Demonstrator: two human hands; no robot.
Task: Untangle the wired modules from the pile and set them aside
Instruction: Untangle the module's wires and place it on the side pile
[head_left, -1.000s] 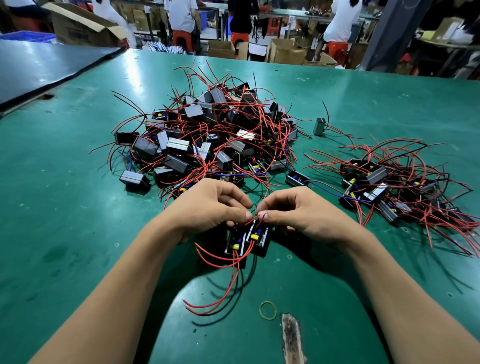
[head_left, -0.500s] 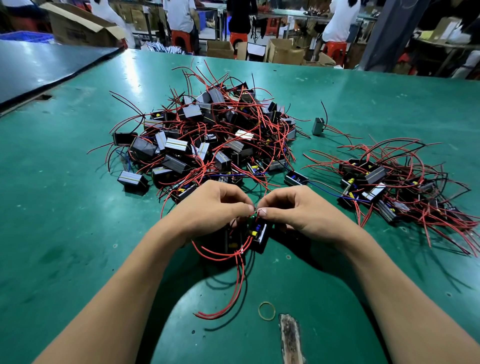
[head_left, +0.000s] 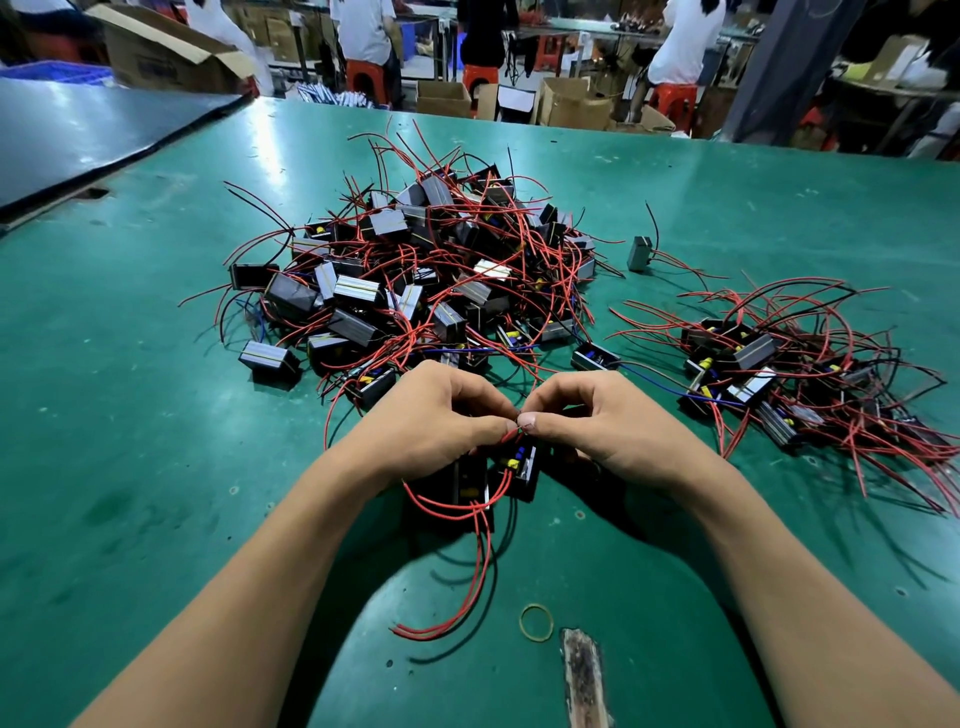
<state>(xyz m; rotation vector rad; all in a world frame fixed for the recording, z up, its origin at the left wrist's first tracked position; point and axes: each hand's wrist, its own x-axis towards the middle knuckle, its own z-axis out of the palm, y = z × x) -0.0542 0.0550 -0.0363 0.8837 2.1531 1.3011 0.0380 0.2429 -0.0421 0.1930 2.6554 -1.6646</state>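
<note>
Your left hand (head_left: 431, 415) and right hand (head_left: 608, 431) meet thumb to thumb just above the green table (head_left: 130, 467), near its front edge; each pinches the red wires (head_left: 478, 561) between thumb and forefinger, the other fingers curled under. Two black modules (head_left: 522, 467) hang just below your fingertips, side by side and touching; their long axes run roughly from you toward the pile, the right one tilted with its open face, with yellow and blue parts, turned up toward you. Their wires trail back toward you and curl left, ending beside a rubber band (head_left: 536, 622). The tangled pile (head_left: 415, 280) lies just beyond your hands; the sorted group (head_left: 779, 374) lies to your right, well apart from the pile; a lone module (head_left: 639, 253) stands between them, farther back.
</note>
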